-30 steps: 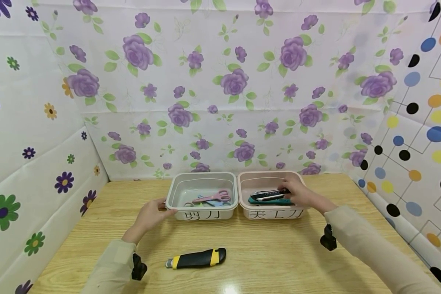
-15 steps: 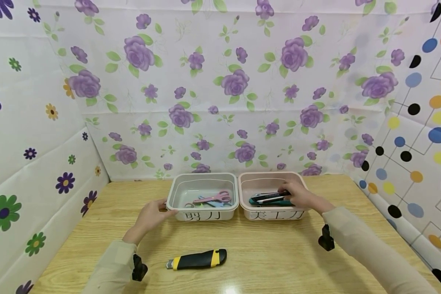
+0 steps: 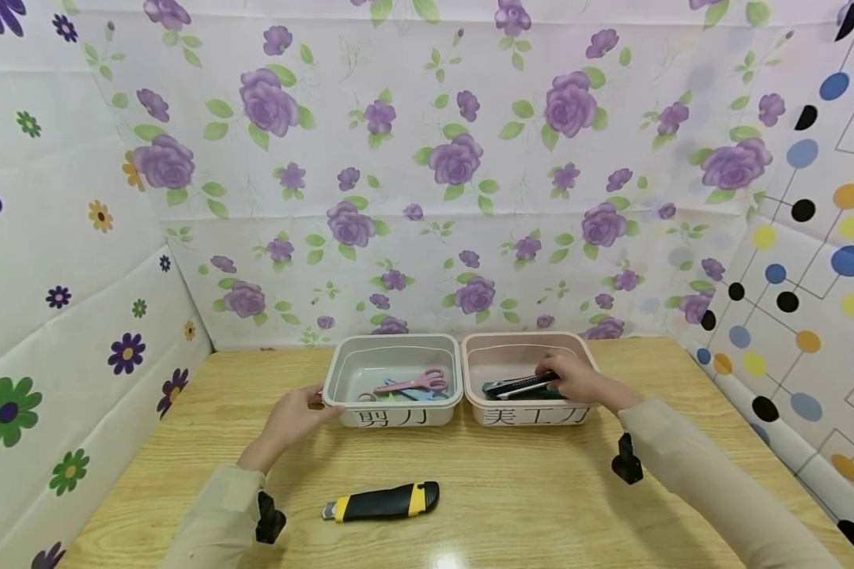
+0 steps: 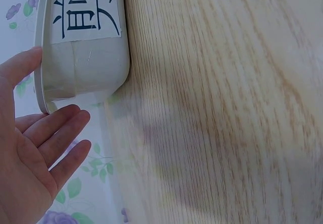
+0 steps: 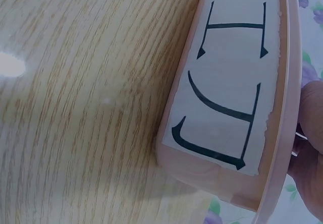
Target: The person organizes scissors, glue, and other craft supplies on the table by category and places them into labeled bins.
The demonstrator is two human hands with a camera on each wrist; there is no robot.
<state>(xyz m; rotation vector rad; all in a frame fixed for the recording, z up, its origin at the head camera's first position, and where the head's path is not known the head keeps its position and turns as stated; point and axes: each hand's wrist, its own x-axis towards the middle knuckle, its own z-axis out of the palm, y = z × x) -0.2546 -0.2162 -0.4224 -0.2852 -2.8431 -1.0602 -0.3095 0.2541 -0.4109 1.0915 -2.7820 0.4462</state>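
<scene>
My right hand (image 3: 571,378) reaches into the pink bin (image 3: 527,338) and pinches the near end of a black utility knife (image 3: 508,386). Other cutters lie under and beside that knife, partly covered by it. In the right wrist view, the bin's labelled front (image 5: 222,108) hides the fingertips. My left hand (image 3: 293,419) rests at the front left corner of the grey-white bin (image 3: 398,340). Its thumb touches the rim and its fingers extend loosely beside the corner, as the left wrist view shows. Pink scissors (image 3: 416,383) and light blue scissors (image 3: 420,393) lie inside that bin.
A yellow and black utility knife (image 3: 382,502) lies on the wooden table (image 3: 512,490) in front of the bins. Both bins stand side by side near the flowered back curtain (image 3: 413,182). Patterned curtains also enclose the left and right sides.
My right hand has shifted slightly left and toward me inside the pink bin, and the black utility knife has moved with it. The left hand keeps its place at the grey-white bin.
</scene>
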